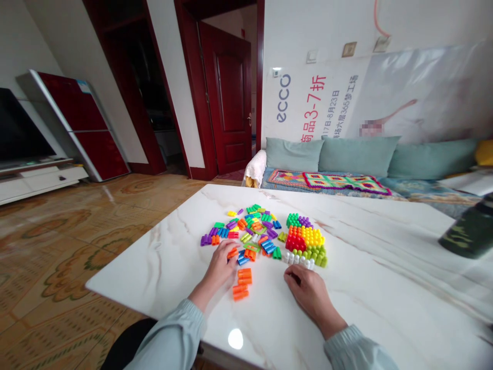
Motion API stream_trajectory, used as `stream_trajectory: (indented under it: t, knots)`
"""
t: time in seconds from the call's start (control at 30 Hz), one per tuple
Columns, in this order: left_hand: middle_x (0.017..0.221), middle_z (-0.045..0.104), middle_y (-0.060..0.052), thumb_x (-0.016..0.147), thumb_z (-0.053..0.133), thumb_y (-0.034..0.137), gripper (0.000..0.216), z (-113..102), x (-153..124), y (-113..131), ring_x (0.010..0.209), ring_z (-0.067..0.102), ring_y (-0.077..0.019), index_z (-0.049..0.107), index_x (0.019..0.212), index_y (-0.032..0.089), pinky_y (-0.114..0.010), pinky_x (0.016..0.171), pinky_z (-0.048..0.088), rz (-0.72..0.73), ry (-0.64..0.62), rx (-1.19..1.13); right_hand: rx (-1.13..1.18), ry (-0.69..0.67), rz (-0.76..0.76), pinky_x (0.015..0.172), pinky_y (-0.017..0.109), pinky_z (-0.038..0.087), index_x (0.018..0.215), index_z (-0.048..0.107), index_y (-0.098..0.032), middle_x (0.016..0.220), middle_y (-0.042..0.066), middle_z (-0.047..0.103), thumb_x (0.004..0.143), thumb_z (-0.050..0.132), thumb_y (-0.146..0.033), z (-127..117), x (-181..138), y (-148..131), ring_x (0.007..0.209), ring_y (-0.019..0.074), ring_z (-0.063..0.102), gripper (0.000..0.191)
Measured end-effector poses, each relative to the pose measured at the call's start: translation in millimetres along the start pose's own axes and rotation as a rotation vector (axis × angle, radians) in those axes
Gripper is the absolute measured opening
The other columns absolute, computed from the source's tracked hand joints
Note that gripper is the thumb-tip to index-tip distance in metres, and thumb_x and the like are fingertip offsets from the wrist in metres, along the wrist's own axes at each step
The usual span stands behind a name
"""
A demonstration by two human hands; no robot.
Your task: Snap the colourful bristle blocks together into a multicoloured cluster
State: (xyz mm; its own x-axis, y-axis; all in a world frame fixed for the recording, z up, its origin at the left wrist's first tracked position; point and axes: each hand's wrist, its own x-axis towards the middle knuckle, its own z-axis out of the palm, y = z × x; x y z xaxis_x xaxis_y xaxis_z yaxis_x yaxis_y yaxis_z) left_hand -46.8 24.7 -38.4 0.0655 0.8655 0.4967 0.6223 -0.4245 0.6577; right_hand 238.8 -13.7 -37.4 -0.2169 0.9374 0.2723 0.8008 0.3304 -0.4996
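Observation:
Many small coloured plastic blocks [246, 228] lie scattered on a white marble table [346, 303]. To their right sits a joined patch of blocks [307, 240] in green, purple, red, yellow and white. My left hand [220, 267] reaches into the pile, its fingertips pinching an orange block [232, 253]. Two more orange blocks [242, 284] lie just right of that hand. My right hand [308, 290] rests on the table with fingers curled, just below the white row of the joined patch; nothing shows in it.
A dark camouflage-patterned object [472, 231] juts in at the table's right edge. Behind the table stands a sofa [358, 164] with teal cushions. A patterned tiled floor [65, 241], a TV stand [34, 180] and a red door [229, 97] lie to the left.

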Motion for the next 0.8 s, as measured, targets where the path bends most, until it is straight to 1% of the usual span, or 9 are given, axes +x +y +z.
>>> stream_trajectory:
  t: [0.1, 0.2, 0.27, 0.37, 0.53, 0.7, 0.8]
  knots:
    - [0.115, 0.068, -0.011, 0.081, 0.056, 0.016, 0.03, 1, 20, 4, 0.111, 0.061, -0.0242, 0.07, 0.107, 0.018, -0.042, 0.101, 0.048, 0.012, 0.045, -0.024, 0.01, 0.006, -0.005, 0.067, 0.027, 0.042, 0.082, 0.069, -0.022, 0.083, 0.003, 0.073, 0.087, 0.045, -0.03, 2, 0, 3, 0.074, 0.0189, 0.066, 0.026]
    - [0.116, 0.069, -0.01, 0.085, 0.057, 0.022, 0.03, 9, 29, 6, 0.113, 0.062, -0.024, 0.069, 0.112, 0.02, -0.042, 0.102, 0.046, 0.032, 0.014, -0.057, 0.02, 0.018, -0.009, 0.067, 0.027, 0.042, 0.08, 0.069, -0.023, 0.081, 0.002, 0.073, 0.087, 0.046, -0.029, 3, 0, 4, 0.073, 0.0187, 0.066, 0.025]
    - [0.117, 0.069, -0.01, 0.088, 0.058, 0.027, 0.029, 15, 28, 4, 0.114, 0.061, -0.0242, 0.069, 0.113, 0.02, -0.042, 0.103, 0.046, 0.045, 0.025, -0.039, 0.024, 0.022, -0.011, 0.067, 0.026, 0.043, 0.08, 0.069, -0.023, 0.082, 0.002, 0.073, 0.087, 0.045, -0.029, 3, 0, 4, 0.074, 0.0185, 0.066, 0.025]
    - [0.11, 0.071, -0.009, 0.09, 0.056, 0.032, 0.026, 20, 21, -2, 0.11, 0.062, -0.0239, 0.071, 0.107, 0.02, -0.041, 0.1, 0.048, 0.064, 0.094, 0.02, 0.022, 0.016, -0.012, 0.068, 0.026, 0.043, 0.082, 0.069, -0.022, 0.082, 0.003, 0.073, 0.088, 0.045, -0.029, 2, 0, 3, 0.074, 0.0185, 0.066, 0.026]
    - [0.102, 0.072, -0.008, 0.092, 0.051, 0.03, 0.025, 14, 16, -6, 0.1, 0.065, -0.0225, 0.072, 0.099, 0.018, -0.038, 0.092, 0.051, 0.08, 0.191, 0.055, 0.028, 0.019, -0.001, 0.067, 0.026, 0.042, 0.082, 0.069, -0.021, 0.081, 0.003, 0.072, 0.087, 0.046, -0.027, 1, 0, 1, 0.073, 0.0179, 0.065, 0.025]
    - [0.088, 0.073, -0.008, 0.094, 0.046, 0.034, 0.03, 7, 18, -9, 0.086, 0.067, -0.0223, 0.071, 0.088, 0.018, -0.037, 0.082, 0.053, -0.008, 0.305, 0.098, 0.044, 0.026, 0.004, 0.066, 0.026, 0.042, 0.081, 0.07, -0.022, 0.081, 0.002, 0.072, 0.086, 0.047, -0.026, -1, -1, -1, 0.072, 0.0176, 0.065, 0.023]
    - [0.085, 0.073, -0.007, 0.094, 0.047, 0.035, 0.03, 8, 18, -9, 0.083, 0.067, -0.0224, 0.071, 0.087, 0.018, -0.036, 0.079, 0.053, -0.021, 0.304, 0.107, 0.047, 0.024, 0.005, 0.066, 0.026, 0.041, 0.081, 0.069, -0.022, 0.082, 0.002, 0.072, 0.086, 0.047, -0.027, -1, -2, -2, 0.073, 0.0177, 0.065, 0.023]
